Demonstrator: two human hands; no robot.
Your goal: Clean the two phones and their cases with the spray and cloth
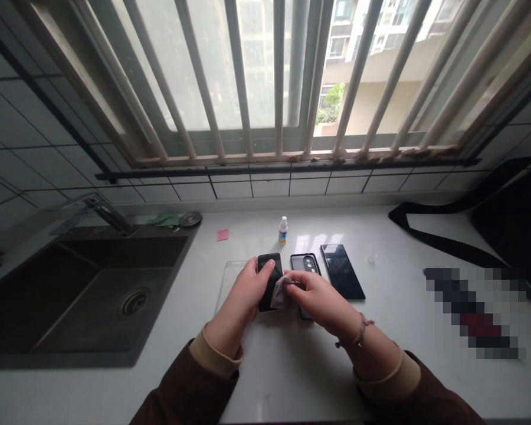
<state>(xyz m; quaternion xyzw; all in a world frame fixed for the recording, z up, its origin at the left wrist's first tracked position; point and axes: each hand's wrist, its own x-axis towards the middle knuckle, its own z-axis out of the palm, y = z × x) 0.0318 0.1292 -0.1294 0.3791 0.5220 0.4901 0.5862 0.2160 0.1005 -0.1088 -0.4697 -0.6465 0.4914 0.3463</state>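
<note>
A dark phone (269, 295) is held over the counter by my left hand (248, 289), whose thumb lies on its screen. Pinched in my right hand (315, 295), a grey cloth (282, 293) touches the phone's right side. Behind my right hand lies a black phone case (298, 261) with a camera cutout, partly hidden. To its right rests a larger black device (343, 273), screen up. A clear case (230, 277) lies partly under my left hand. Beyond the phone stands a small white bottle (283, 231).
At the left is a dark sink (159, 295) with a faucet (110, 215); a green cloth (166, 220) lies behind it. A pink note (222, 235) sits on the white counter (265, 378). A black bag (513, 206) with its strap occupies the right, near a blurred-out object (473, 313).
</note>
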